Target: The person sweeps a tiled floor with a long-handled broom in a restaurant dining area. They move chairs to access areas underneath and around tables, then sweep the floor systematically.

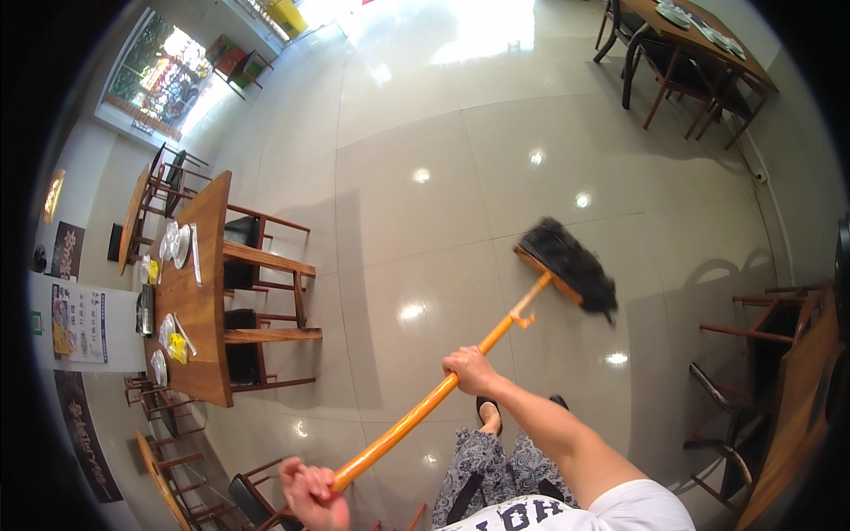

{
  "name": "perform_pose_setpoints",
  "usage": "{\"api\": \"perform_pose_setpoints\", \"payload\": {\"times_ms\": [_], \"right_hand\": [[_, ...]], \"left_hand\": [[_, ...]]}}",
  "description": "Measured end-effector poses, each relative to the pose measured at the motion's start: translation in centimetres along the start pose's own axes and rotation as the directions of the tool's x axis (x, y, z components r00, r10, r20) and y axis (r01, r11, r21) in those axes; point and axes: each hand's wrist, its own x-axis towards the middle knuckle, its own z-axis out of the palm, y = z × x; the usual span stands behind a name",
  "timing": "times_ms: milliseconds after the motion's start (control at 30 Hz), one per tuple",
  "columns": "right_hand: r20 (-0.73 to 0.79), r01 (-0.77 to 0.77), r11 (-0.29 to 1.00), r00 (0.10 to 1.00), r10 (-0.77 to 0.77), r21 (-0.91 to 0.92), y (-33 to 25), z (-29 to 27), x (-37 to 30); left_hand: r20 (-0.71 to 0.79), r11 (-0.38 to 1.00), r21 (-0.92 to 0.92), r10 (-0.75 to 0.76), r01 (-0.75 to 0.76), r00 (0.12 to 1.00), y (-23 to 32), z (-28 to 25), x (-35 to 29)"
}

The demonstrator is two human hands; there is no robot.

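A broom with an orange handle and a wide head of dark bristles slants across the view, its head on the tiled floor ahead and to the right. My right hand is wrapped round the middle of the handle, the arm reaching in from the lower right. At the lower left, my left hand has its fingers curled at the handle's top end. Some orange material hangs loose on the handle near the head.
To the left stands a wooden table with plates and yellow items, black-seated chairs around it. More chairs and a table edge are close on the right. Another set table stands far right. The shiny floor lies between.
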Motion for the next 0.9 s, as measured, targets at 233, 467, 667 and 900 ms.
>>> {"api": "perform_pose_setpoints", "payload": {"times_ms": [233,467,667,900], "right_hand": [[0.304,0.216,0.883,0.949,-0.088,-0.418,10.9,-1.6,9.1],[0.328,-0.011,0.864,0.922,0.204,-0.504,23.1,-10.0,13.4],[0.344,0.123,0.848,0.936,0.074,-0.516,22.4,-10.0,10.6],[0.559,0.255,0.826,0.825,0.086,-0.502,13.7,-3.0,1.3]], "left_hand": [[-0.396,0.939,-0.086,-0.339,0.333,0.853,-13.1,6.1,-3.4],[-0.142,0.745,-0.475,-0.589,0.467,0.795,-26.2,16.4,-1.8],[-0.070,0.706,-0.558,-0.564,0.437,0.823,-26.3,15.1,-4.9],[-0.192,0.826,-0.420,-0.485,0.375,0.853,-19.4,6.4,-15.6]]}}
